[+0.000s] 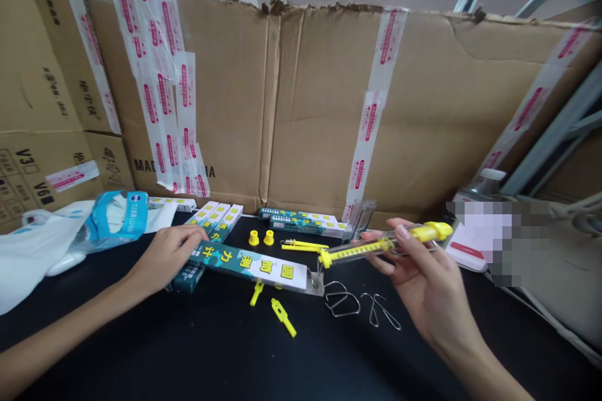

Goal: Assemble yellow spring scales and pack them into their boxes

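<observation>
My left hand point(174, 254) grips the far-left end of a long green-and-white cardboard box point(249, 265) with yellow lettering. The box's right end is open, its flap point(316, 282) sticking out. In my right hand point(423, 276) is a clear tubular spring scale point(362, 252) with yellow ends and a yellow inner scale, held tilted with its left end just above the open box end. Metal wire hooks point(342, 301) lie below on the black table point(226, 351). Two yellow caps point(261, 238), yellow rods point(303, 246) and a yellow slotted piece point(283, 317) lie around the box.
More boxes of the same print point(305, 223) lie at the back and on the left. Clear tubes point(360, 219) stand behind my right hand. A blue tissue pack point(117, 216) sits left. A tall cardboard wall point(320, 113) closes the back; a lidded bottle point(489, 183) stands right.
</observation>
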{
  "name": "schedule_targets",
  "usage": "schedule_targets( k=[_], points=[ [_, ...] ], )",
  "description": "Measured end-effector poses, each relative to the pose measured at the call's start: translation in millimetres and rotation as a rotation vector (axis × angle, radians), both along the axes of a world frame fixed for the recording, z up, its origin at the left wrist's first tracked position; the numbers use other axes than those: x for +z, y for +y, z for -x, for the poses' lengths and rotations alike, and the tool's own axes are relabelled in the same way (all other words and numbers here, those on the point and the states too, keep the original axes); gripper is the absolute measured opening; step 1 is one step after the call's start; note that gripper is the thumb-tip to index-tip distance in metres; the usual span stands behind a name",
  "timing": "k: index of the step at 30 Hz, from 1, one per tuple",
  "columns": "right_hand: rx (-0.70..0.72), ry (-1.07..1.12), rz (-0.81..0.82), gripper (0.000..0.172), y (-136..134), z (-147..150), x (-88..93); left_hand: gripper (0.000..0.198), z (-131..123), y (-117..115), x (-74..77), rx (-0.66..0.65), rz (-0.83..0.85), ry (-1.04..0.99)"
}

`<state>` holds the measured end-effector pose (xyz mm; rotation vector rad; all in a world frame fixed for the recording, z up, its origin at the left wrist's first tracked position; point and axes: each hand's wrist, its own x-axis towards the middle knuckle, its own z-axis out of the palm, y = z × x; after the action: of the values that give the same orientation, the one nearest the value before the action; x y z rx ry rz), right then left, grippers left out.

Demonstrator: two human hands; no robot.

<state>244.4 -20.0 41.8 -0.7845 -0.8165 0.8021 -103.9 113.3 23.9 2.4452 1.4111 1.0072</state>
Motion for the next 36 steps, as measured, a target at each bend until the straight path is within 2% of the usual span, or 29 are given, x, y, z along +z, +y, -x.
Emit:
schedule_targets(
  k=[6, 16, 21, 30, 36],
  points=[
    [-0.005, 0.002, -0.016, 0.021, 0, 1, -1.9, 0.042, -1, 0, -4.0, 0.018, 0.008, -0.029],
    [0.051, -0.056, -0.002, 0.020, -1, 3, -4.9, 0.047, 3, 4, -0.2, 0.106, 0.026, -0.045],
    [0.006, -0.108, 0.063, 0.026, -3, 4, -7.1, 0.046, 1, 2, -0.4, 0.094, 0.023, -0.051],
    [0.045, -0.215, 0.149, 0.034, -5, 10, -2.3, 0.044, -1, -1, 5.5, 0.121, -0.038, -0.073],
    [0.050, -0.211, 0.154, 0.035, -6, 10, -4.5, 0.040, 0, -2, 1.7, 0.048, -0.060, -0.075]
  ],
)
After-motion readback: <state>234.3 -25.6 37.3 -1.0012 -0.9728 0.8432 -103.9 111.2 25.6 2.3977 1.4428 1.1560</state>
